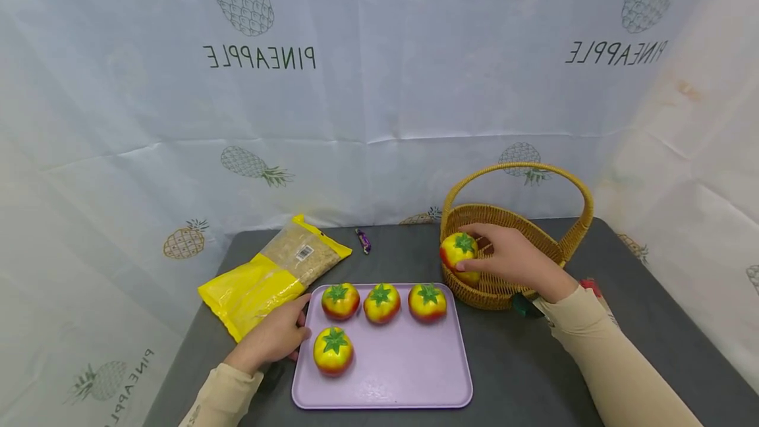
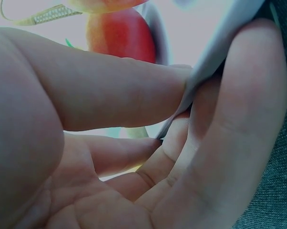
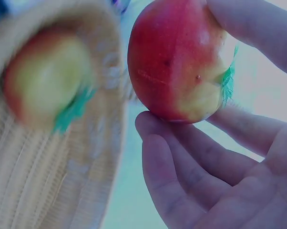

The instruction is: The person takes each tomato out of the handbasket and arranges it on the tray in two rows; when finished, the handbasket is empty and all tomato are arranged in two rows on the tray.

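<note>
My right hand (image 1: 511,257) holds a yellow-red toy tomato (image 1: 459,248) with a green star-shaped leaf top, over the left rim of the wicker basket (image 1: 536,224). In the right wrist view, thumb and fingertips grip that tomato (image 3: 174,62) beside the basket wall. Another tomato (image 3: 46,78) lies inside the basket. My left hand (image 1: 274,336) pinches the left edge of a lilac tray (image 1: 409,368), thumb above and fingers below the rim (image 2: 210,57). Three tomatoes (image 1: 381,304) stand along the tray's far side, with one more tomato (image 1: 333,352) in front at the left.
A yellow bag of oats-like flakes (image 1: 275,275) lies left of the tray, close to my left hand. Behind the tray is a small purple wrapped candy (image 1: 364,241). The basket's tall handle (image 1: 516,167) arches above my right hand. A pineapple-print cloth (image 1: 379,97) hangs behind the dark table.
</note>
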`<state>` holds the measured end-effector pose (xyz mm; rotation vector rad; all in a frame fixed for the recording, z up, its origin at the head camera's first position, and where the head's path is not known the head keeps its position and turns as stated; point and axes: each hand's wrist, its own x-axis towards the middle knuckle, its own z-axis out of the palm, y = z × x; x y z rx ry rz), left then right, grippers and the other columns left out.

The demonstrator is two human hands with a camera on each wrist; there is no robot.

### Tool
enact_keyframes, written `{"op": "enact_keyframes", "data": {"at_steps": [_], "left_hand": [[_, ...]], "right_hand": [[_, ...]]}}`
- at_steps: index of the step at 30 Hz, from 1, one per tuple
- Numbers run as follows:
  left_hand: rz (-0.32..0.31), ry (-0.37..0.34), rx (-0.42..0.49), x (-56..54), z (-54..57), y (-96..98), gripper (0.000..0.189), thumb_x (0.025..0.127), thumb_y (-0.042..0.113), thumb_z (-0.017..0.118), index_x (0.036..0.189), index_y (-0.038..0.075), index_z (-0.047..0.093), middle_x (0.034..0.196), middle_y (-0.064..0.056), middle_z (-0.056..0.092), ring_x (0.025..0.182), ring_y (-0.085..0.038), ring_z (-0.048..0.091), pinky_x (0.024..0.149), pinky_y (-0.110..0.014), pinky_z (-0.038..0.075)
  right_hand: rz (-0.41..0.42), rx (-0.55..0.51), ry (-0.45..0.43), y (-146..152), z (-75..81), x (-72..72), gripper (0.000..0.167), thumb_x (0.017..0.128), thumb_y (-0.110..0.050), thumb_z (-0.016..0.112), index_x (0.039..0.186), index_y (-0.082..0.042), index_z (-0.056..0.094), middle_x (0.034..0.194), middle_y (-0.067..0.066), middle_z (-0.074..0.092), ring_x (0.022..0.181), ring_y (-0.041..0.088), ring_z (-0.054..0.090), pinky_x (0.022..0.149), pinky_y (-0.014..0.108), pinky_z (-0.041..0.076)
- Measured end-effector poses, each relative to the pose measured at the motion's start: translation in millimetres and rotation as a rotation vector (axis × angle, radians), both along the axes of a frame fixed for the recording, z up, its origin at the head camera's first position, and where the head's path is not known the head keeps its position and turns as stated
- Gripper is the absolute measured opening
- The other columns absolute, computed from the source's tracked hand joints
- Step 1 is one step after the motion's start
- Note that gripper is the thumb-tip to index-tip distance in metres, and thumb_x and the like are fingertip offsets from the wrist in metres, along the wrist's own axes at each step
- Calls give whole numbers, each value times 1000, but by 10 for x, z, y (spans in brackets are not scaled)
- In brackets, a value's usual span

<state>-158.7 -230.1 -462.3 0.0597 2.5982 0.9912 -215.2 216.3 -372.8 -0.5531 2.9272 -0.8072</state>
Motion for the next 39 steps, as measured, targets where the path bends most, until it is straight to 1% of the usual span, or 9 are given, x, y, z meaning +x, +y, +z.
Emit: {"op": "enact_keyframes", "data": {"at_steps": [3, 7, 15, 19, 23, 26, 30, 34, 39], "left_hand": [[2, 2, -6, -3, -1, -5, 74, 97, 1, 75, 163, 0, 41, 94, -9, 56, 62, -23, 61, 53, -33, 59], [-2, 7, -5, -12, -23, -13, 74, 97, 2, 75, 163, 1, 42, 94, -8, 57, 62, -22, 61, 53, -32, 59], [-2, 1, -10, -4, -36, -13, 75, 97, 5, 76, 164, 1, 41, 93, -8, 56, 61, -22, 61, 53, -32, 59], [-6, 9, -2, 8, -14, -12, 74, 97, 4, 75, 163, 0, 42, 92, -8, 56, 60, -23, 61, 53, -33, 58], [-9, 14, 6, 17, -6, -17, 73, 98, 3, 74, 163, 0, 42, 91, -8, 57, 59, -23, 61, 53, -33, 59], [-9, 14, 5, 15, -8, -15, 72, 98, 3, 74, 163, 0, 42, 91, -8, 57, 59, -23, 61, 53, -33, 59], [-8, 13, 1, 8, -7, -10, 73, 98, 3, 74, 163, 0, 42, 92, -8, 57, 61, -23, 61, 53, -33, 59], [-6, 10, -4, 3, -2, -4, 73, 98, 4, 75, 163, 1, 42, 93, -8, 56, 62, -23, 61, 54, -33, 59], [-6, 10, -13, 3, 0, 2, 74, 98, 4, 75, 163, 1, 41, 93, -8, 57, 62, -22, 61, 55, -33, 59]], "right_hand": [[48, -25, 29, -168, 11, 121, 76, 89, -52, 87, 150, -16, 63, 134, 4, 72, 115, 25, 70, 98, 49, 62], [116, -64, 28, -392, -25, 297, 75, 89, -51, 87, 150, -15, 63, 136, 4, 71, 112, 21, 69, 97, 48, 63], [180, -111, -26, -824, -239, 579, 75, 87, -55, 87, 149, -22, 63, 139, -6, 69, 116, 12, 66, 101, 42, 62], [227, -131, -49, -974, -369, 691, 75, 87, -52, 88, 150, -20, 63, 144, -5, 68, 120, 12, 66, 102, 40, 62], [251, -104, -42, -1072, -470, 755, 71, 87, -48, 90, 148, -21, 65, 143, -5, 68, 120, 11, 64, 104, 37, 60], [253, -97, -73, -1109, -518, 781, 70, 86, -48, 91, 146, -23, 66, 138, -7, 68, 117, 9, 63, 104, 36, 60], [263, -89, -112, -1137, -559, 795, 70, 87, -49, 90, 147, -23, 65, 139, -10, 67, 115, 8, 62, 102, 36, 60], [275, -59, -95, -1172, -584, 794, 68, 87, -45, 91, 146, -23, 66, 140, -11, 68, 120, 9, 63, 107, 39, 59], [307, -46, -86, -1221, -628, 802, 68, 86, -41, 92, 147, -22, 66, 141, -10, 68, 123, 9, 63, 109, 38, 58]]}}
